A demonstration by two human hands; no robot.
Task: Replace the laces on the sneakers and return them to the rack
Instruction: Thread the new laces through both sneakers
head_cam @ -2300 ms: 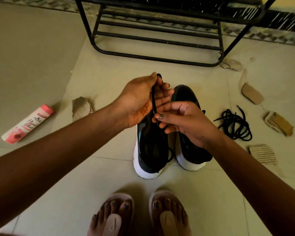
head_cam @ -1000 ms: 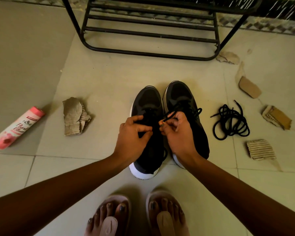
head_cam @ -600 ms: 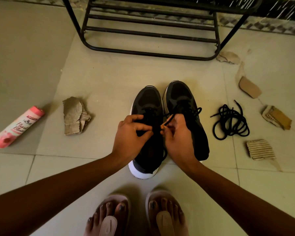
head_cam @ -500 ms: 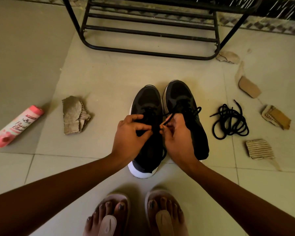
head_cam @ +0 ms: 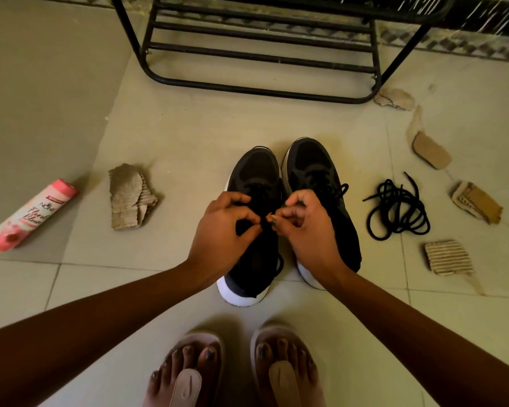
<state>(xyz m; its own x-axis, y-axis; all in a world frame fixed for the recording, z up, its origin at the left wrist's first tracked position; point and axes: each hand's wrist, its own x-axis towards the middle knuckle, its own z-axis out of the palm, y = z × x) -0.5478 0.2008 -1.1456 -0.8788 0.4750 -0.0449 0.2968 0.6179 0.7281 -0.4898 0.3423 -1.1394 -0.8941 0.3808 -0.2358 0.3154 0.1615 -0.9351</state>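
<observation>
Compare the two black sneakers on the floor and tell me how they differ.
The left sneaker sits nearer the person, its white heel fully showing; the right sneaker sits further toward the rack. The left hand and right hand pinch the left sneaker's lace over its tongue; the right sneaker's lace ends lie on top, unheld. Both are black with white soles, toes toward the rack.
</observation>
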